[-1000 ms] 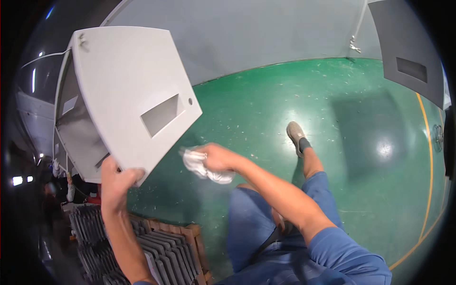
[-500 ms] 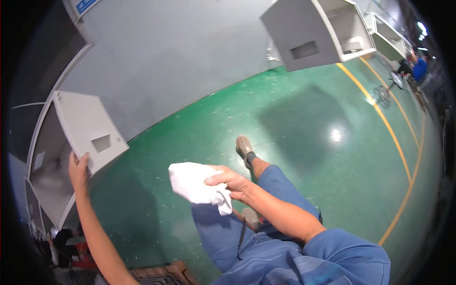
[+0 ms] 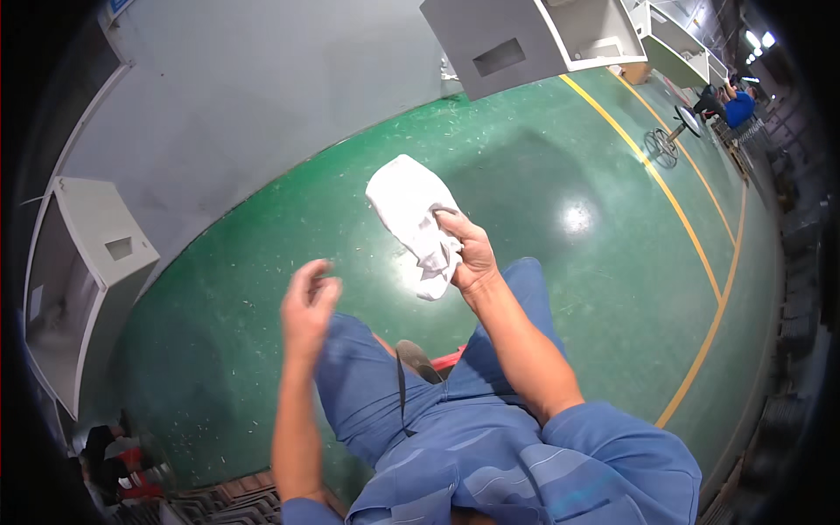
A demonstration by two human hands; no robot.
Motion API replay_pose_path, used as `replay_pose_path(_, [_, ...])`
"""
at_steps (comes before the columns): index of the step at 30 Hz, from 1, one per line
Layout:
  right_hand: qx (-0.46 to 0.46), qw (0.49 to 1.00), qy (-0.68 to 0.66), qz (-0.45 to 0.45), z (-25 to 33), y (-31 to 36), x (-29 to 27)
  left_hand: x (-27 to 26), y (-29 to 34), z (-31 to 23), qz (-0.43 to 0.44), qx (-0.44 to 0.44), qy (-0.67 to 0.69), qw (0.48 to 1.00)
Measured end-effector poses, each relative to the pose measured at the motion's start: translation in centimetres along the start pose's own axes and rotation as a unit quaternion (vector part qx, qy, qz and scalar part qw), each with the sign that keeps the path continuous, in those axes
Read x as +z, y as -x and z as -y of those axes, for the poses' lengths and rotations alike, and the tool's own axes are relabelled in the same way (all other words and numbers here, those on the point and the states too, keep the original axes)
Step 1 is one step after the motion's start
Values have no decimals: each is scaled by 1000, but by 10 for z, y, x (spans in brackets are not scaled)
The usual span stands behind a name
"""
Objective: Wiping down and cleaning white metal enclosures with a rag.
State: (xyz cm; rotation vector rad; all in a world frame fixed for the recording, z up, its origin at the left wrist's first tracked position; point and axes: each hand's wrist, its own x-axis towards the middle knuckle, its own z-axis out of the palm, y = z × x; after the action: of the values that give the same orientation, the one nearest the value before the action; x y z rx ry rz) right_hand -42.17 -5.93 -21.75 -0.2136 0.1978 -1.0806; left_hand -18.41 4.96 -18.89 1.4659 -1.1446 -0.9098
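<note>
A crumpled white cloth (image 3: 409,206) is gripped in my right hand (image 3: 472,249), held up in front of me over the floor, with its folds hanging below the thumb. My left hand (image 3: 308,306) is in the air above my left thigh, somewhat smeared by motion. Its fingers are loosely bent and apart, and nothing shows in them. Farther left is a light grey box-shaped metal housing (image 3: 109,232) with a cut-out in its side and an open front; neither hand touches it.
A second grey housing (image 3: 499,52) with a similar cut-out stands off the floor at the upper right, and another housing (image 3: 674,44) is beyond it. Yellow lines (image 3: 643,157) run along the green floor (image 3: 262,376). A round-seated stool (image 3: 674,136) and a person in blue (image 3: 739,107) are at far right.
My left hand has let go of the left housing and moved right, over my thigh. My right hand has raised the cloth and carried it farther away. The view has shifted right.
</note>
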Motion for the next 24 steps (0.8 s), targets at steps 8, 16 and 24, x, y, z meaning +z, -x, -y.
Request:
replay_pose_path(8, [71, 995, 26, -63, -20, 53, -51, 119, -12, 44, 159, -168, 130, 964])
replay_pose_path(16, [164, 983, 86, -8, -39, 65, -63, 104, 2, 63, 122, -193, 202, 952])
replay_pose_path(24, [139, 986, 69, -61, -35, 79, -112, 110, 19, 89, 154, -278, 211, 924])
